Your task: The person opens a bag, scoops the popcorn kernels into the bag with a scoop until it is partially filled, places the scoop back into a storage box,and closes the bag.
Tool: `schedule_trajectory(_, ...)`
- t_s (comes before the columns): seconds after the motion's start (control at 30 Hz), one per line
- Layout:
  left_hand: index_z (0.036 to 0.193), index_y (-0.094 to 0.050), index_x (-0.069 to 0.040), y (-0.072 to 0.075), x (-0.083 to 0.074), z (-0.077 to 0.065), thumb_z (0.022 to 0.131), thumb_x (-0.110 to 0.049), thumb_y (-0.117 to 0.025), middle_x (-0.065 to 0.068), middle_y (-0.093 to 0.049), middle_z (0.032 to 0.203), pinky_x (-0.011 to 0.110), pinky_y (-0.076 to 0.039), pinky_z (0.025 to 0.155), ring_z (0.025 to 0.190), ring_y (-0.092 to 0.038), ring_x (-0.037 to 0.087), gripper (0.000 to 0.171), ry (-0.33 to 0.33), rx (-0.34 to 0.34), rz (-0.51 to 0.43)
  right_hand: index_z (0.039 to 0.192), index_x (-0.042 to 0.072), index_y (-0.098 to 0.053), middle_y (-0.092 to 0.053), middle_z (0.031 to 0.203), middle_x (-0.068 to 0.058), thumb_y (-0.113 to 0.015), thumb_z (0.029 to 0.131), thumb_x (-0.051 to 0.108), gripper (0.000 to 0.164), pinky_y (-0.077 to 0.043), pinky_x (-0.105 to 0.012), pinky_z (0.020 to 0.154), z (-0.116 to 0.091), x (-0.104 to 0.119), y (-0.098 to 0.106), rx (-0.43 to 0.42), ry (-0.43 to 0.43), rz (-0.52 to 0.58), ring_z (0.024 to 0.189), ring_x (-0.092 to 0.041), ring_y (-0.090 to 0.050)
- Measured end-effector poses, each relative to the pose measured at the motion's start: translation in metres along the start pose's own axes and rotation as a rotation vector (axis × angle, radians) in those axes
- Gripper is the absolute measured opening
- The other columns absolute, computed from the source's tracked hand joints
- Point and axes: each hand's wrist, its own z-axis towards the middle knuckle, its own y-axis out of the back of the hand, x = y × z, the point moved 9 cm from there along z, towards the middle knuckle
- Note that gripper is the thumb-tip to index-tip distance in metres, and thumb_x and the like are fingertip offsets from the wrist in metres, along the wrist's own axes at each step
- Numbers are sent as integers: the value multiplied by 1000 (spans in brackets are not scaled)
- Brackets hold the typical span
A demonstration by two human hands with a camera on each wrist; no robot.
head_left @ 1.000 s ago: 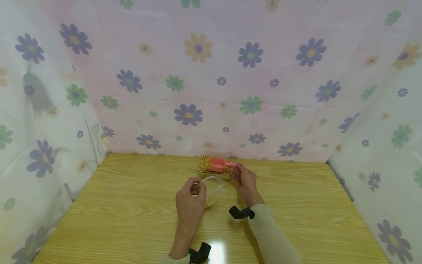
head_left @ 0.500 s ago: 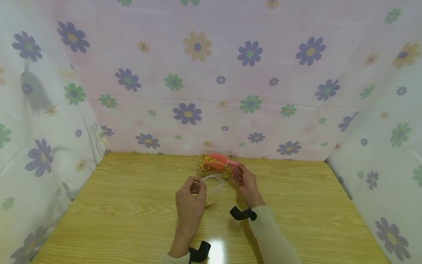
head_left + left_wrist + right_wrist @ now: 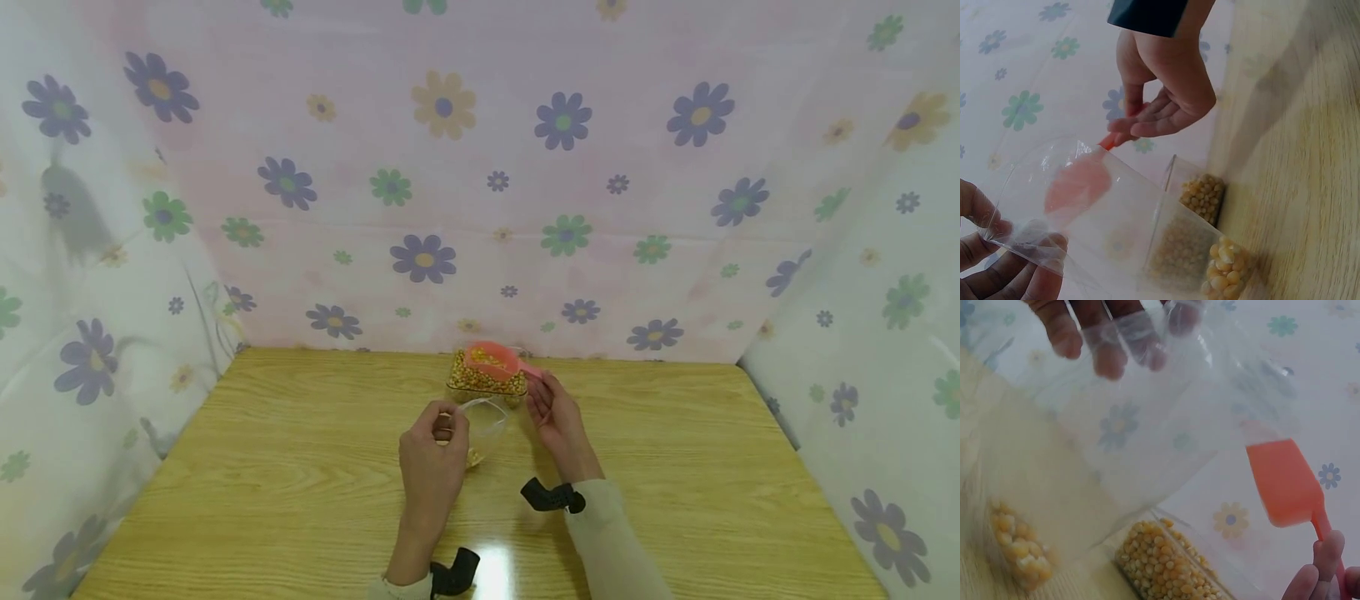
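My left hand point(image 3: 435, 454) pinches the rim of a clear plastic bag point(image 3: 489, 423) and holds its mouth open. Corn kernels point(image 3: 1229, 270) lie in the bottom of the bag. A red scoop point(image 3: 491, 360) with kernels in it is raised over a clear container point(image 3: 1169, 562) full of corn. My right hand point(image 3: 558, 421) grips the scoop by its handle, thumb and fingers curled round it. In the left wrist view the scoop point(image 3: 1079, 187) shows through the bag's film.
The wooden table point(image 3: 300, 467) meets a flower-patterned cloth point(image 3: 337, 250) just behind the container. More of this cloth hangs at both sides. A black camera mount sits on each wrist, the right one point(image 3: 551, 495) over the table.
The scoop has lifted out of the corn in the container and now carries kernels. My left hand keeps its hold on the bag in nearly the same place.
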Motion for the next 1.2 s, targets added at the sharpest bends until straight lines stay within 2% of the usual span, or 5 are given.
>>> schedule_trajectory(0.27,87,-71,-11,0,-1,0,97,-8,-64,3,-72,72,26,-55,56,61,-67,11,12,-6,0,-1,88,12,-76,-74,70,2,-49,109,25,36,-56,-18,67,-14,10,-10,50,6,53,64,-3,-69)
schedule_trajectory(0.6,87,-71,-11,1,1,2,97,-8,-65,3,-72,73,26,-56,59,63,-68,11,12,-10,-3,6,93,14,-75,-76,76,3,-49,109,26,33,-56,-17,68,-38,18,-11,81,32,38,65,-2,-68)
schedule_trajectory(0.73,87,-70,-11,1,1,1,96,-7,-66,3,-72,73,26,-56,59,63,-68,12,11,-15,-4,11,97,15,-71,-76,79,3,-51,108,25,25,-56,-18,69,-47,18,-5,71,45,11,66,-2,-68)
schedule_trajectory(0.93,87,-71,-10,0,1,1,96,-8,-66,3,-72,73,26,-56,60,64,-68,12,11,-13,-10,15,95,16,-68,-76,81,5,-50,109,24,24,-56,-18,70,-60,15,5,58,52,-56,68,-2,-67)
schedule_trajectory(1.2,87,-71,-10,0,2,1,96,-9,-66,2,-72,72,27,-56,61,64,-67,11,11,13,-10,15,91,17,-75,-76,81,5,-53,108,25,29,-56,-19,71,-74,20,14,64,86,-130,70,-3,-67)
